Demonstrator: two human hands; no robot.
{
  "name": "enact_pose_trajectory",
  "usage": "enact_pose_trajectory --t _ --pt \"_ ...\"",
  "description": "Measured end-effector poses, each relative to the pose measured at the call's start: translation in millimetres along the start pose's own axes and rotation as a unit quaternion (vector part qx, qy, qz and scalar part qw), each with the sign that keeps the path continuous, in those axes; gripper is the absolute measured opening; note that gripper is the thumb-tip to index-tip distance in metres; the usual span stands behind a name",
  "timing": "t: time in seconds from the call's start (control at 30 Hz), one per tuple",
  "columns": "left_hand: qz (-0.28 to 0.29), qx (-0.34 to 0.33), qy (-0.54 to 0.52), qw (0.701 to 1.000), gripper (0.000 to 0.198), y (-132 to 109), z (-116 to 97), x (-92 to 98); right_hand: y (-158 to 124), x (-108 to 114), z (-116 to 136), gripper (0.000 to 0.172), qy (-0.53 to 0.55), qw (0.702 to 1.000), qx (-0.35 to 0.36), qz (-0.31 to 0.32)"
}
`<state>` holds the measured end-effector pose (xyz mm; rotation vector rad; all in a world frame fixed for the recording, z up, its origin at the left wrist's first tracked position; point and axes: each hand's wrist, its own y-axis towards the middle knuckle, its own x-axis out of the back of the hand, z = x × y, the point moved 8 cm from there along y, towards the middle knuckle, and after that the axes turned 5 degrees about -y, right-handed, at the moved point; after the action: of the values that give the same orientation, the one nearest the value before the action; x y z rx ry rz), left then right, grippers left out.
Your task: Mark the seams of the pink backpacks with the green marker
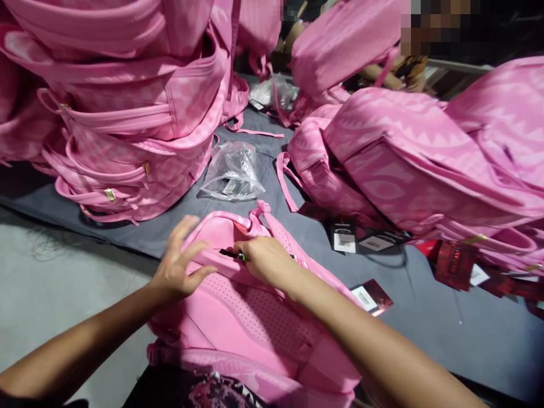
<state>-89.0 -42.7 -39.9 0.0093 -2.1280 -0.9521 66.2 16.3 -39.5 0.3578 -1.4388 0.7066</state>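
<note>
A pink backpack lies in front of me with its padded, dotted back panel up. My right hand is closed around a slim black tool with a green band, its dark tip pointing left over the upper edge of the bag. What kind of tool it is, I cannot make out. At the bag's left upper edge is my left hand, fingers spread and slightly blurred. Whether it touches the fabric is unclear. Beside my right forearm lies a dark red hang tag with a white label.
Pink backpacks are stacked high on the left of the grey-covered table. More pink backpacks with hang tags fill the right. A clear plastic bag lies between them. Behind, part of another person shows.
</note>
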Motion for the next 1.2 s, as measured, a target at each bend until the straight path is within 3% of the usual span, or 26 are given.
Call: enact_pose_trajectory --t 0.1,0.17,0.27,0.4,0.6,0.7,0.8,0.87,0.93,1.0,1.1,1.2 --pt "0.042 0.230 0.029 0.972 0.072 -33 38 -4.8 11 -12 6 0.028 0.002 0.998 0.011 0.055" --pt "0.090 0.296 0.023 0.951 0.065 -49 50 -15.1 16 -19 14 0.025 0.004 0.995 0.035 0.099" --pt "0.084 0.285 0.025 0.954 0.060 -52 52 -19.2 17 -20 23 0.023 -0.020 0.991 0.060 0.121" --pt "0.077 0.265 0.038 0.960 0.062 -54 53 -15.2 12 -10 36 0.021 -0.068 0.991 0.069 0.089" --pt "0.167 0.353 0.091 0.916 0.062 -69 95 -21.8 42 4 53 0.028 0.053 0.991 0.126 -0.013" --pt "0.191 0.351 0.056 0.915 0.060 -63 92 -22.5 49 7 60 0.026 0.047 0.985 0.163 -0.015" --pt "0.172 0.348 0.064 0.919 0.059 -57 80 -12.9 29 12 58 0.025 -0.002 0.979 0.203 -0.023" --pt "0.159 0.346 0.064 0.922 0.054 -51 73 -8.9 13 9 33 0.020 -0.021 0.991 0.133 0.008" --pt "0.167 0.342 0.049 0.923 0.047 -44 70 -11.1 -8 4 -2 0.016 -0.021 0.999 0.016 0.046" --pt "0.179 0.351 0.030 0.919 0.044 -37 71 -15.5 -34 5 -26 0.016 -0.016 0.996 -0.068 0.048" --pt "0.187 0.363 -0.038 0.912 0.059 -31 76 -21.4 -86 9 -47 0.020 -0.005 0.987 -0.159 -0.006" --pt "0.214 0.352 -0.154 0.898 0.075 -27 70 -28.0 -165 -3 -83 0.035 0.010 0.950 -0.303 -0.080"
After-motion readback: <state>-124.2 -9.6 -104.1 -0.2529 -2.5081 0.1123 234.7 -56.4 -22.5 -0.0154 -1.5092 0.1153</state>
